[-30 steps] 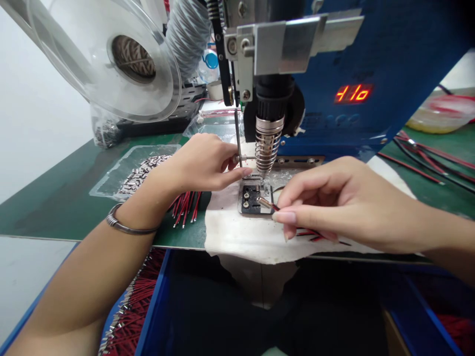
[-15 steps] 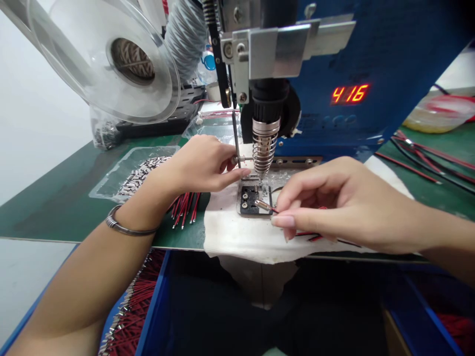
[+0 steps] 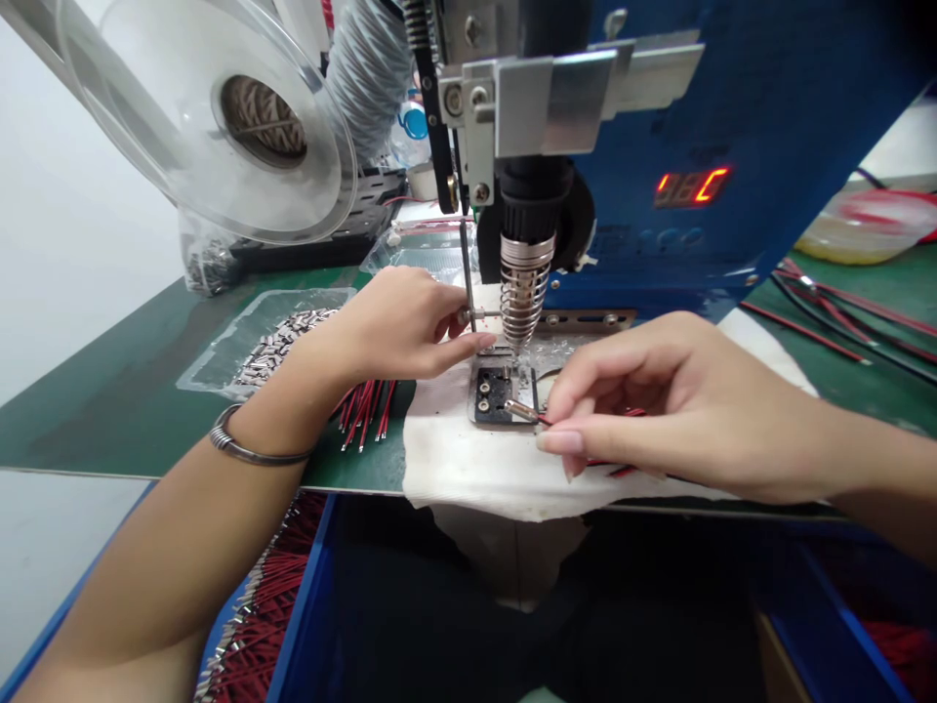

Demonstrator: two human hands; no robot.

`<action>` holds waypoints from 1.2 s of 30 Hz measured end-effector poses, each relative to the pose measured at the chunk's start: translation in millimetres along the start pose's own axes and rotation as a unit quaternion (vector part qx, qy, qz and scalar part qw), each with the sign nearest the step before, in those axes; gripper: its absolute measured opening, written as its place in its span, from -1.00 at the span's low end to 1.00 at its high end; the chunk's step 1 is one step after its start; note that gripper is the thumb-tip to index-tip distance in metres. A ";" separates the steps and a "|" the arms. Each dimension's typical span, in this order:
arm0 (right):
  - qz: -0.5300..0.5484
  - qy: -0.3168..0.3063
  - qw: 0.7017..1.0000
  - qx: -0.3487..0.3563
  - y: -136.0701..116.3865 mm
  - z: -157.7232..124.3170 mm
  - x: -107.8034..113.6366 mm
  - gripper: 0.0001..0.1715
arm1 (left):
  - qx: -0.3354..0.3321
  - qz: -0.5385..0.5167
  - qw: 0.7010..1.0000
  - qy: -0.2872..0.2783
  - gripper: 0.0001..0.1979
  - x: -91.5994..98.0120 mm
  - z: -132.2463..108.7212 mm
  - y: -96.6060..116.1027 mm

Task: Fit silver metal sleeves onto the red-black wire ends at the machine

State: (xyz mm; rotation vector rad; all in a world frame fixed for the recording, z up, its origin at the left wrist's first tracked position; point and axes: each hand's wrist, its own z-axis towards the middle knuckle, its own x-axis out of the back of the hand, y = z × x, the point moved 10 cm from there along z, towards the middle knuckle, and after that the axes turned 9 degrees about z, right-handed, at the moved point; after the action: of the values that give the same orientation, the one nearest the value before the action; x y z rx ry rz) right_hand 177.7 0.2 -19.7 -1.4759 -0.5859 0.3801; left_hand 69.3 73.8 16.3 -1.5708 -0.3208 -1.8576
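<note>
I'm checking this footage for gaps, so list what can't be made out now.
Head view:
Held wire: remainder hidden by the right hand.
Left hand: fingers partly hidden behind itself; grip unclear.
Blue machine: top cut off by upper edge.
Display: partly lit, reading unclear.

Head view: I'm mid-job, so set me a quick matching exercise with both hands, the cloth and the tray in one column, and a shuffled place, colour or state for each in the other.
Column one
1. Left hand
2. Cloth
3. Right hand
4. Tray

Column two
A. Clear, with a heap of metal pieces
B. Pinching wires
C. Close by the upright rod
D. White, spread under the black plate

Right pairs: 1-C, 2-D, 3-B, 4-A
</note>
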 end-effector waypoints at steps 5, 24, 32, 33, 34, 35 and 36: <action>0.000 -0.003 1.000 0.004 -0.5 -1.0 -1.4 -0.75 | 0.003 -0.002 1.000 -0.008 -0.53 -0.2 0.3 0.7; -0.009 -0.008 1.000 0.013 -3.1 -3.3 -2.0 -0.71 | 0.016 -0.012 1.000 -0.012 -0.53 -1.0 0.6 -0.8; -0.006 -0.007 1.000 0.008 -2.6 -2.3 -2.5 -0.72 | 0.017 -0.009 1.000 -0.012 -0.52 -0.9 0.8 -0.6; -0.006 -0.006 1.000 0.007 -2.5 -2.3 -2.3 -0.73 | 0.020 -0.009 1.000 -0.016 -0.52 -1.7 0.8 -1.0; -0.004 -0.005 1.000 0.006 -2.2 -2.2 -2.1 -0.74 | 0.023 -0.009 0.999 -0.021 -0.52 -2.5 0.8 -1.4; -0.002 -0.005 1.000 0.007 -2.3 -2.1 -2.2 -0.76 | 0.025 -0.009 0.999 -0.024 -0.52 -3.1 0.8 -1.7; 0.000 -0.006 1.000 0.010 -2.4 -1.9 -2.3 -0.77 | 0.027 -0.009 0.999 -0.025 -0.52 -3.4 0.9 -1.9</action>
State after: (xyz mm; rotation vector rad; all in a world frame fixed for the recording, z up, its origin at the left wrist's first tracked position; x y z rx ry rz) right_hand 176.7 -2.8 -17.6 -1.4564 -0.5892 0.3935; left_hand 69.0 76.8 13.7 -1.5850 -0.4041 -1.8104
